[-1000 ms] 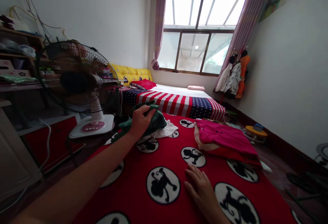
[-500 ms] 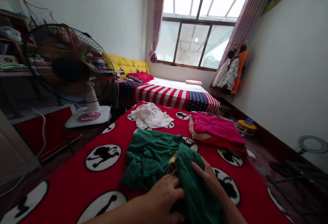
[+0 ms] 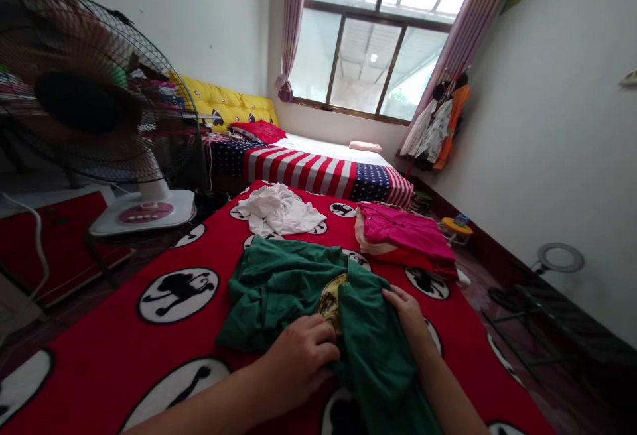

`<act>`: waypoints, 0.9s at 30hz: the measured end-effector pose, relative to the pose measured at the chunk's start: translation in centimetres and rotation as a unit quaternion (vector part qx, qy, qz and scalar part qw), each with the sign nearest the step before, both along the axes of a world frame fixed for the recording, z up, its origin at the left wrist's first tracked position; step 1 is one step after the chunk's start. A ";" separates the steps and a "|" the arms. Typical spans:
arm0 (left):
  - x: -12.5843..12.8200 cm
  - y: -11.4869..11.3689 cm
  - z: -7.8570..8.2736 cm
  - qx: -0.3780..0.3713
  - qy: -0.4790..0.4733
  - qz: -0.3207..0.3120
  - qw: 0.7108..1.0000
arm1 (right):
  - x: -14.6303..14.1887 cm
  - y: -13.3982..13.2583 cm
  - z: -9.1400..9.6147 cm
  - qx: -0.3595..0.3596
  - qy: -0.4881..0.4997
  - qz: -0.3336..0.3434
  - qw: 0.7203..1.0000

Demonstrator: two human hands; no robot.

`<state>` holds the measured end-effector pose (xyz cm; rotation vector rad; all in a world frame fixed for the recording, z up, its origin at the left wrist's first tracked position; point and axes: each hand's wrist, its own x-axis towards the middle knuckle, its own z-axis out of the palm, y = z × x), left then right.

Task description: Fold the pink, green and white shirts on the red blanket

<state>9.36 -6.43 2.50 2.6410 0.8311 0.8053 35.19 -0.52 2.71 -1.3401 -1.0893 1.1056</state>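
Note:
A green garment (image 3: 283,282) lies partly folded on the red spread, with a gold patterned patch (image 3: 329,299) showing beside the turned-over flap. My left hand (image 3: 306,352) is closed on the cloth just below the gold patch, its fingers curled and their tips partly hidden. At the flap's outer edge, my right hand (image 3: 409,315) grips the green cloth between thumb and fingers. The lower part of the flap hangs down toward me between my forearms.
The red spread (image 3: 114,349) has white circles with black monkeys. Beyond the garment lie a crumpled white cloth (image 3: 281,209) and a stack of pink and red clothes (image 3: 405,233). A fan (image 3: 144,206) stands at left, a bed (image 3: 303,170) behind, a dark metal stool (image 3: 547,315) at right.
The flap is spread flatter and more of the gold patch shows. My right hand has slid along the outer edge. The whole view has shifted a little.

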 end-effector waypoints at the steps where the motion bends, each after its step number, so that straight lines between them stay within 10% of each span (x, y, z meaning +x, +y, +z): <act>1: -0.1 0.0 0.1 0.013 0.002 -0.003 1.000 | 0.1 0.1 -0.1 0.015 -0.041 -0.021 0.999; 5: -0.7 0.2 1.0 -0.009 -0.048 0.014 0.999 | 0.1 -0.7 1.1 0.108 -0.228 -0.098 0.963; 10: -1.3 0.4 1.2 -0.058 -0.072 0.013 0.996 | -2.9 -3.8 4.0 0.095 -0.408 0.170 0.892; 13: -1.3 0.3 1.1 -0.051 -0.052 0.002 0.997 | -4.2 -4.5 3.8 0.097 -0.457 0.190 0.863; 18: -1.1 0.0 1.3 -0.047 -0.005 -0.042 0.998 | -1.6 -2.7 3.2 0.031 -0.100 0.017 0.994; 22: -0.8 -0.2 1.6 -0.094 -0.049 -0.033 0.994 | 0.1 -2.0 4.4 0.063 0.211 -0.147 0.964; 27: -0.6 -0.2 2.1 -0.283 -0.252 -0.018 0.925 | -2.9 -3.7 5.1 0.046 0.286 -0.076 0.954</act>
